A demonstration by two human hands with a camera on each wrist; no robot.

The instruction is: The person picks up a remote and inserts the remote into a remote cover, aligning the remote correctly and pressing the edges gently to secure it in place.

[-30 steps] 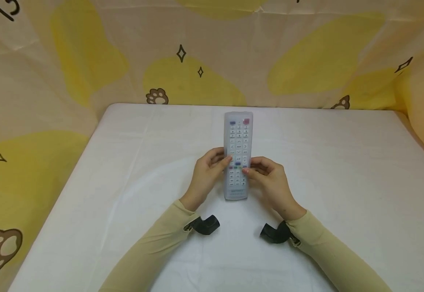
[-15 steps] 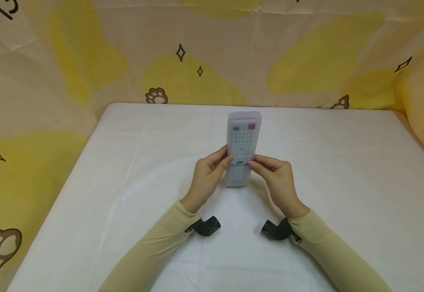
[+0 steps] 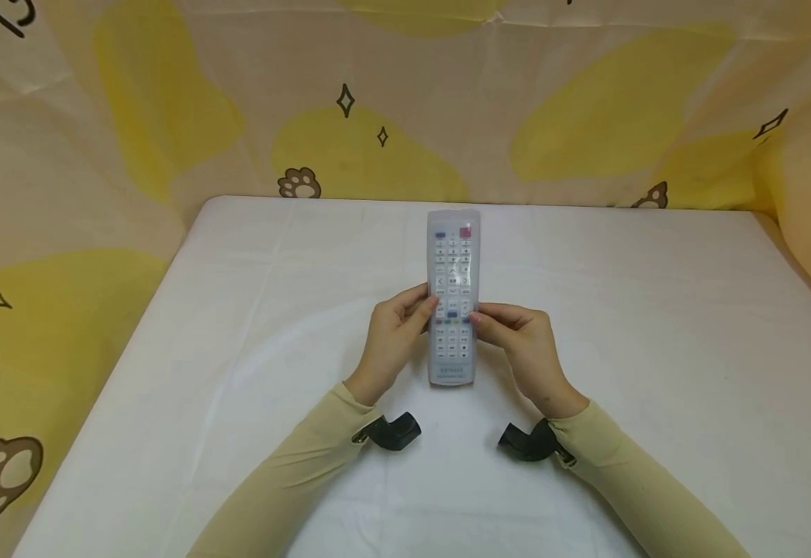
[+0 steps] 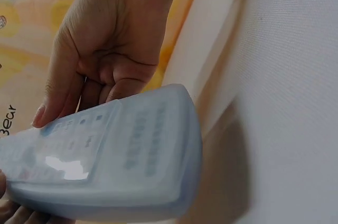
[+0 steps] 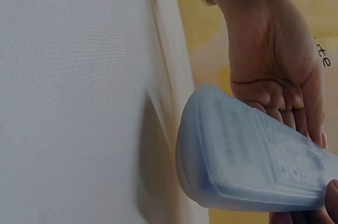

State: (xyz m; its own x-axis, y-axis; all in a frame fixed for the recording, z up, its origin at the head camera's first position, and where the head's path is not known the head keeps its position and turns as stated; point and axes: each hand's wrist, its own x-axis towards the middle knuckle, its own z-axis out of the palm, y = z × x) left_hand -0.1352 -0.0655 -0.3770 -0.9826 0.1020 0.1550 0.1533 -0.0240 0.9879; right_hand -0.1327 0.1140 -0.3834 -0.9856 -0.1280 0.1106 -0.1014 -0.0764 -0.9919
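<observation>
A white remote control [image 3: 453,341] in a translucent sleeve is held up in the middle of the head view, its buttons facing the camera. My left hand [image 3: 393,341] grips its left edge, thumb on the front and fingers behind. On the opposite edge my right hand [image 3: 527,353] pinches it the same way, a little lower. In the left wrist view the near end of the remote control [image 4: 153,150] hangs over the white cloth, with a shadow beneath. The right wrist view shows that rounded end of the remote control [image 5: 227,145] apart from the cloth too.
A white cloth covers the table [image 3: 294,480]. Behind it hangs a yellow and cream patterned curtain [image 3: 433,93] with paw prints, close to the table's back edge. Black curved mounts [image 3: 395,432] sit at both wrists.
The remote control tilted, its lower end rising and its top leaning right, then swung back to nearly its first pose, slightly further left. Both hands kept their hold.
</observation>
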